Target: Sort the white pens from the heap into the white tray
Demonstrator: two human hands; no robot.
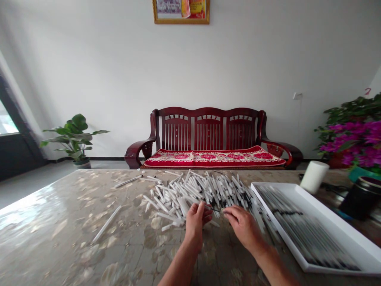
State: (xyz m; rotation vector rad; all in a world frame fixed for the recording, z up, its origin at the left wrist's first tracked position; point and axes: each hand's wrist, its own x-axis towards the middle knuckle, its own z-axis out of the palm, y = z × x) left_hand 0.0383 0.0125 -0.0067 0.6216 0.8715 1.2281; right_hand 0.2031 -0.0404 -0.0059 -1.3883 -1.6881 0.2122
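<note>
- Left hand (196, 217) and right hand (242, 224), both pinched narrow, just apart, apparently sharing one dark rod (216, 209)!
- Table (65, 230) beneath them.
- Tray (333, 217) at right, sticks (300, 228) lying inside.
- Pile of pale tubes (201, 186) just beyond the hands.
- That rod, bridging the gap: two-handed handling, I'd judge; next move calls for steady, lined-up fingers.

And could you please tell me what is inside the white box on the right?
Inside the white box, slim greyish sticks with dark parts lie side by side. Some bare white bottom shows beside them; whatever lies beneath them is covered.
</note>
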